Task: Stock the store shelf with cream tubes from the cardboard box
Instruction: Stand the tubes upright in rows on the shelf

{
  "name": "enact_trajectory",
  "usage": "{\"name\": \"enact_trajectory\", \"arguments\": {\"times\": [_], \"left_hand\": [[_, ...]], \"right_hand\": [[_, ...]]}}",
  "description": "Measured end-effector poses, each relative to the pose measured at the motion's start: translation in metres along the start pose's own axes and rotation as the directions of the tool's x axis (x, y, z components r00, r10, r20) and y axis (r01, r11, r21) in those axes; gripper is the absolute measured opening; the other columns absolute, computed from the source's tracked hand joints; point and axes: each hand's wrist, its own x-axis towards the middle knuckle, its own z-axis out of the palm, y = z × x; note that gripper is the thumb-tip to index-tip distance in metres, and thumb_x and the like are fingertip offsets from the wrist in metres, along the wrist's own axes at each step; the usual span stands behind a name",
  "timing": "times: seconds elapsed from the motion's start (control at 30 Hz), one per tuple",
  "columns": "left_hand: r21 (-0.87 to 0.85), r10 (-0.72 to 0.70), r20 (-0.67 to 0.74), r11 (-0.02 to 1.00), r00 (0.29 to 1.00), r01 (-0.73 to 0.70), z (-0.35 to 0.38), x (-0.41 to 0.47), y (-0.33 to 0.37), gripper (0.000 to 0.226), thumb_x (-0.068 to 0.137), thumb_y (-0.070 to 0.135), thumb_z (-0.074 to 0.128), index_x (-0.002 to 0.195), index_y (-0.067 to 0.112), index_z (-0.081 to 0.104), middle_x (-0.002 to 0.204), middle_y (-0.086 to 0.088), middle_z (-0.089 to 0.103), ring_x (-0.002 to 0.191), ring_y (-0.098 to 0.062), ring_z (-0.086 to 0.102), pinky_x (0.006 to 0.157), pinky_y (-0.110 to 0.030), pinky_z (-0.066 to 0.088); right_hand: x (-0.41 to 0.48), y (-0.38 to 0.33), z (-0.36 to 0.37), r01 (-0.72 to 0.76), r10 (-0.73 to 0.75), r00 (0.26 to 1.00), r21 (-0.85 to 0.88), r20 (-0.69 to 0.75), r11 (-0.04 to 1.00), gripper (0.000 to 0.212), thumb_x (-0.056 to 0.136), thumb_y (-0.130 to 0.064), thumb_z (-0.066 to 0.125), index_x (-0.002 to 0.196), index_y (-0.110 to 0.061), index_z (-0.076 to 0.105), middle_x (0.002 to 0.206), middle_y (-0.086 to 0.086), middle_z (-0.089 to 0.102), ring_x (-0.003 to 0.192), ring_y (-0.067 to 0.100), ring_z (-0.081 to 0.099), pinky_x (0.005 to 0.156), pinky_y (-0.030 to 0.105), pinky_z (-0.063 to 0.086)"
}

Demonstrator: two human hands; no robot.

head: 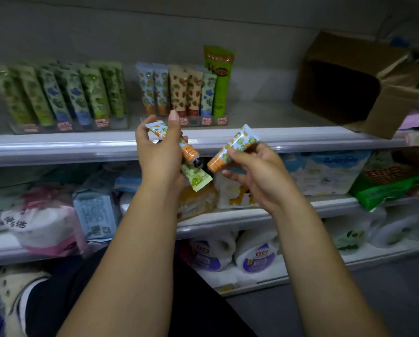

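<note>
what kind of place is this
Most likely a small shop: tiered shelves, cream tubes standing in rows behind price labels, wrapped paper rolls lower down, and an open cardboard box on the tubes' shelf.

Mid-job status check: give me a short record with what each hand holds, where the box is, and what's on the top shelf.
left hand: grips orange tube and green tube
right hand: holds second orange tube, cap end down-left
box: on top shelf, far right, on its side, opening toward the camera
shelved tubes: upright in two clear trays, left of the box
</note>
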Motion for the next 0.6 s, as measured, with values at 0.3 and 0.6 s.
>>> {"name": "enact_trajectory", "arguments": {"times": [0.3,0.6], "left_hand": [[0.134,0.315,-0.249,0.948,0.916,-0.290,-0.034,0.027,0.015,0.024,0.093,0.059,0.062,0.103,0.037,0.059,0.110,-0.020,0.071,0.090,-0.030,0.073,0.066,-0.037,0.055],[0.168,0.321,-0.476,0.947,0.819,-0.274,-0.032,0.040,0.016,0.043,0.103,0.056,0.044,0.104,0.013,0.045,0.084,0.004,0.048,0.072,-0.015,0.048,0.063,-0.025,0.040]], "right_hand": [[0.043,-0.048,0.060,0.169,-0.100,0.973,-0.348,0.207,0.922,0.009,0.096,-0.012,0.064,0.098,-0.016,0.057,0.097,0.017,0.073,0.078,0.028,0.074,0.069,0.037,0.063],[0.079,-0.088,0.103,0.375,-0.163,0.912,-0.606,0.376,0.702,0.015,0.088,-0.011,0.075,0.100,-0.001,0.075,0.087,0.015,0.073,0.071,0.017,0.067,0.068,0.028,0.062]]}}
